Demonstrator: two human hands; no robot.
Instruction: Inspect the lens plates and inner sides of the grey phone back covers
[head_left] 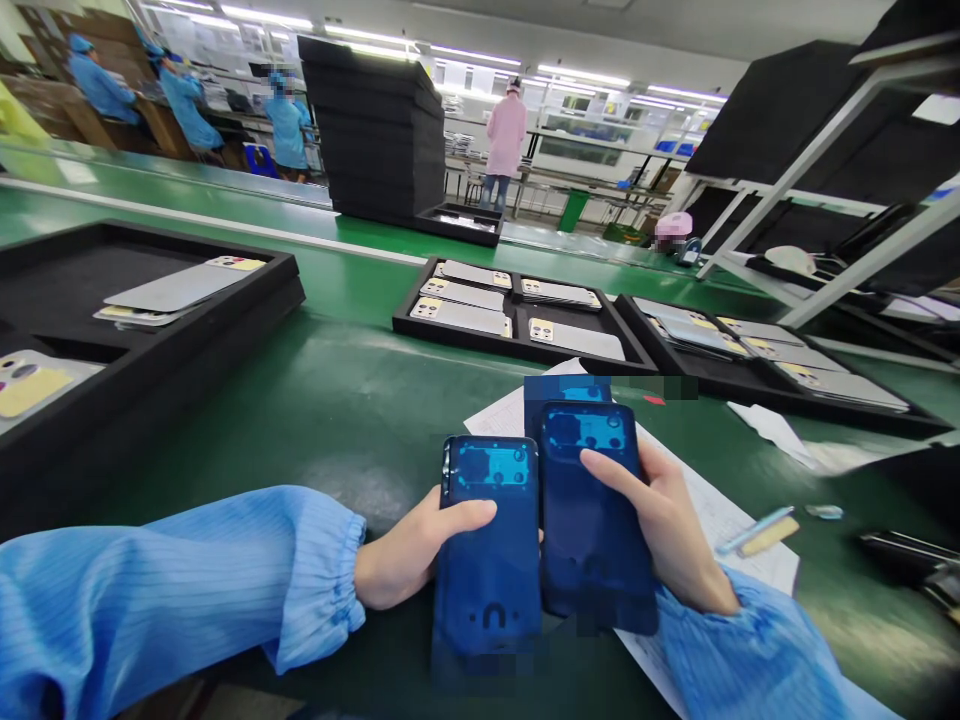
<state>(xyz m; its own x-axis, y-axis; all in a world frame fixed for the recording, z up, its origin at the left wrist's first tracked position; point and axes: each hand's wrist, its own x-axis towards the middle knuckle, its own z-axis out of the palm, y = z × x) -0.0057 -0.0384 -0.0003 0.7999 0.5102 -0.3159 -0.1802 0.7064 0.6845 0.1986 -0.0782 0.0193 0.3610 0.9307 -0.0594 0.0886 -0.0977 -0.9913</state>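
Note:
My left hand (420, 535) grips a dark blue phone-shaped panel (491, 570), its thumb lying across the front and its fingers behind. Beside it, my right hand (664, 510) is closed on a second blue panel (592, 530), thumb on the face below the lighter blue camera area. Both panels are held upright, side by side, their edges nearly touching. Another blue panel (534, 393) shows partly behind the right one. Printed white paper (712, 500) lies under and behind my right hand.
Black trays with silver panels stand at the left (262, 300), centre back (525, 345) and right (787, 400). Behind them rises a black tray stack (375, 140). A pen (757, 528) rests on the paper. A metal frame (810, 160) stands right; people sit and stand farther back.

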